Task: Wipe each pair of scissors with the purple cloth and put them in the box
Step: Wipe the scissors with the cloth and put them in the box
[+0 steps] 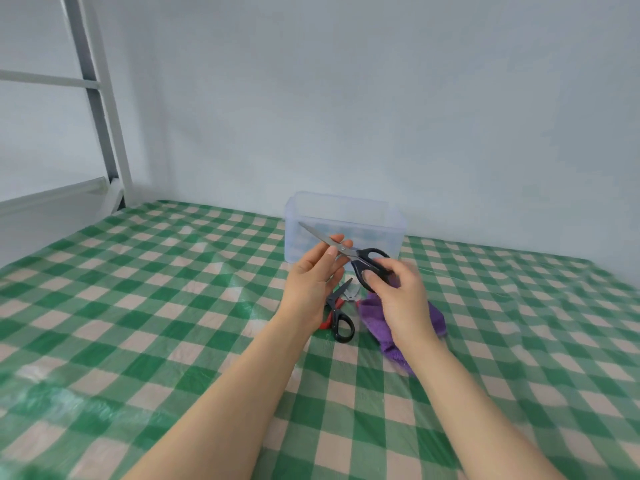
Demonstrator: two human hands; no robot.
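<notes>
Black-handled scissors (360, 259) hang in the air in front of the clear plastic box (301, 216), blades pointing up and left. My right hand (401, 292) grips their black handles. My left hand (317, 271) pinches the blades near the pivot between thumb and fingers. Under my right hand, the purple cloth (375, 323) lies crumpled on the table. A second pair of scissors (341, 318) with black handles lies flat between my wrists. Red-handled scissors (325, 323) peek out beneath it, mostly hidden.
A green and cream checked tablecloth (173, 306) under clear plastic covers the table. The box stands near the pale wall at the back. A white metal frame (100, 109) rises at the far left corner.
</notes>
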